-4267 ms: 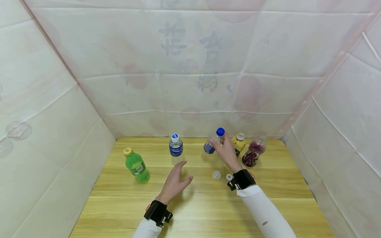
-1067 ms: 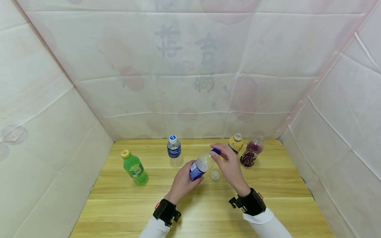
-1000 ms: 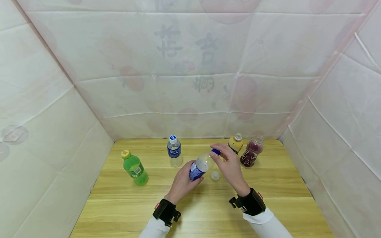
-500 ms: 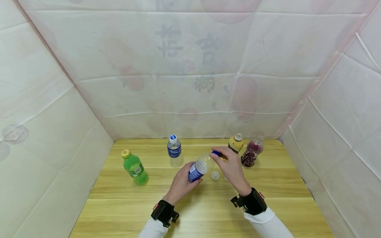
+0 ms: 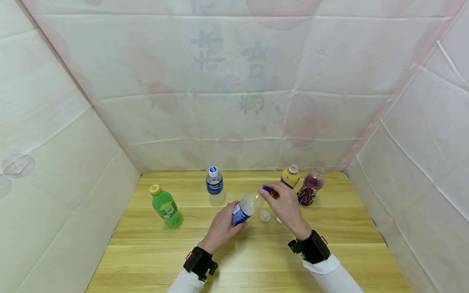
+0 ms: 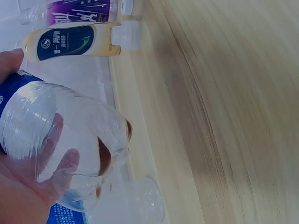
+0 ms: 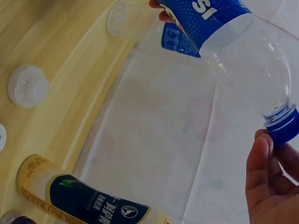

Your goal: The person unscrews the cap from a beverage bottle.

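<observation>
A clear soda bottle with a blue label is held tilted above the table, its neck pointing right. My left hand grips its labelled body; the left wrist view shows the clear base with fingers seen through it. At the neck, my right hand pinches the blue cap between thumb and fingers. The cap sits on the bottle's mouth in the right wrist view. Below the hands, a translucent white cap lies on the table, with another white cap partly hidden by the right hand.
A green bottle with a yellow cap stands at the left. Behind the left hand stands a clear blue-labelled bottle with its cap on. A yellow bottle and a purple-labelled bottle, both uncapped, stand at the right.
The soda bottle, earlier in the right hand at the back, has come forward and tilted. The left hand now grips it, and the right has moved to its cap; lately the right hand has turned slightly.
</observation>
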`<state>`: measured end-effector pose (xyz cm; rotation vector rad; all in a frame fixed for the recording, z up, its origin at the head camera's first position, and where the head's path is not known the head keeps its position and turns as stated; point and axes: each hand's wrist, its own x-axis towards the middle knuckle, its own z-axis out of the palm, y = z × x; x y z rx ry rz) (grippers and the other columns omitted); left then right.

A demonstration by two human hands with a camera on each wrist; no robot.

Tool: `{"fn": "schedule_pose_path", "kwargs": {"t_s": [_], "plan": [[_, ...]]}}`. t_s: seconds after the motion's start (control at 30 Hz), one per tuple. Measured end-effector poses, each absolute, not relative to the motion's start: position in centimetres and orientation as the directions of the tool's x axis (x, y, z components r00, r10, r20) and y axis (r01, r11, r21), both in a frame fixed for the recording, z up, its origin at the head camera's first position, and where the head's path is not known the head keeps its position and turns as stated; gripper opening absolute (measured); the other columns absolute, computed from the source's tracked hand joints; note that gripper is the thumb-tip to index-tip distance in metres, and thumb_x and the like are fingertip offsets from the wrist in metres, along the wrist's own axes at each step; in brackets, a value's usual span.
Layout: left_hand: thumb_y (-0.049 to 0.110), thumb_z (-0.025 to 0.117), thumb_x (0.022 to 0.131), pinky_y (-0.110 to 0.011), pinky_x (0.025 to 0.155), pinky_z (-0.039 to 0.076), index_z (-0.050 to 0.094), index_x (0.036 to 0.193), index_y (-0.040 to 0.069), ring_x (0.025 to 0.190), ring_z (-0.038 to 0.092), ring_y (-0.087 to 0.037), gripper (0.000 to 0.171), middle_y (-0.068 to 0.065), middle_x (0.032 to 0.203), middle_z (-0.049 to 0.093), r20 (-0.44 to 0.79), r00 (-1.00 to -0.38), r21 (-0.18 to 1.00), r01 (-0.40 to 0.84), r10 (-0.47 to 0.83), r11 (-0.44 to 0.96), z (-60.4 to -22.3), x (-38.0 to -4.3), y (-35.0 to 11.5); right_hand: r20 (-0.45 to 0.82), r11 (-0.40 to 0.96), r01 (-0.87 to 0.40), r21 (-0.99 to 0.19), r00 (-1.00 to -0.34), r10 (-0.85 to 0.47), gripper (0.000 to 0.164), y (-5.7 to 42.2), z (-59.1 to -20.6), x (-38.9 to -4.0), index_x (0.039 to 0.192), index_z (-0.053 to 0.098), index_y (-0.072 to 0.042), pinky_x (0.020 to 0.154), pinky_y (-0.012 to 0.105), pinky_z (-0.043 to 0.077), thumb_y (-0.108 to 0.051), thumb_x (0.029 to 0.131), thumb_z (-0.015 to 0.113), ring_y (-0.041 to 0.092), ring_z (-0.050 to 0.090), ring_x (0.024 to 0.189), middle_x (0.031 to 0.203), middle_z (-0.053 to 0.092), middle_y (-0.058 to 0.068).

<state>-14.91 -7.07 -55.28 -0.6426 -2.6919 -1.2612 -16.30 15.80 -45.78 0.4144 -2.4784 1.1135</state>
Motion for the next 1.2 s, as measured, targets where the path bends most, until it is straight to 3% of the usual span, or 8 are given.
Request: {"fn": "schedule_pose_path", "kwargs": {"t_s": [0.23, 0.6, 0.83, 1.07, 1.2], "plan": [[0.024, 0.084, 0.088, -0.05, 0.099, 0.054, 0.048, 0.144, 0.005, 0.117, 0.064, -0.03, 0.07, -0.015, 0.132, 0.064, 0.236, -0.9, 0.708, 0.417, 0.366, 0.57, -55.6, -14.9, -7.5, 0.474, 0.621, -0.455, -0.639, -0.868, -0.148, 0.026, 16.0, -45.9, -16.4, 0.109, 0.078, -0.004, 0.068, 0.027, 0.056, -0.025, 0.094, 0.079, 0.013, 0.066, 0.081, 0.099, 0.072, 0.004], [0.021, 0.08, 0.092, -0.056, 0.102, 0.051, 0.044, 0.149, 0.007, 0.122, 0.061, -0.034, 0.069, -0.017, 0.138, 0.061, 0.088, -0.9, 0.803, 0.317, 0.426, 0.504, -55.5, -15.0, -8.2, 0.587, 0.611, -0.592, -0.526, -0.772, -0.243, 0.015, 16.0, -46.4, -16.5, 0.102, 0.076, -0.005, 0.06, 0.024, 0.05, -0.016, 0.092, 0.079, 0.009, 0.061, 0.076, 0.093, 0.069, 0.001], [0.022, 0.077, 0.094, -0.058, 0.103, 0.049, 0.04, 0.151, 0.008, 0.124, 0.059, -0.036, 0.069, -0.019, 0.141, 0.057, 0.028, -0.88, 0.856, 0.266, 0.474, 0.443, -55.0, -15.1, -8.8, 0.596, 0.572, -0.636, -0.518, -0.748, -0.293, 0.017, 16.2, -46.4, -16.7, 0.107, 0.075, -0.004, 0.065, 0.036, 0.057, -0.012, 0.092, 0.078, 0.014, 0.066, 0.083, 0.102, 0.071, 0.004], [0.03, 0.077, 0.095, -0.056, 0.105, 0.049, 0.039, 0.153, 0.012, 0.126, 0.058, -0.035, 0.072, -0.017, 0.143, 0.056, 0.01, -0.878, 0.862, 0.25, 0.478, 0.442, -55.2, -15.2, -8.8, 0.601, 0.55, -0.664, -0.507, -0.729, -0.327, 0.021, 16.3, -46.4, -16.8, 0.112, 0.074, -0.002, 0.067, 0.03, 0.056, -0.008, 0.092, 0.078, 0.016, 0.067, 0.087, 0.106, 0.071, 0.005], [0.029, 0.078, 0.095, -0.056, 0.105, 0.049, 0.04, 0.153, 0.011, 0.126, 0.058, -0.034, 0.072, -0.017, 0.144, 0.056, 0.021, -0.881, 0.86, 0.256, 0.472, 0.441, -55.4, -15.2, -8.7, 0.601, 0.535, -0.673, -0.511, -0.725, -0.336, 0.022, 16.3, -46.4, -16.8, 0.114, 0.074, -0.003, 0.069, 0.037, 0.058, -0.008, 0.092, 0.077, 0.018, 0.068, 0.09, 0.108, 0.071, 0.006]]}}
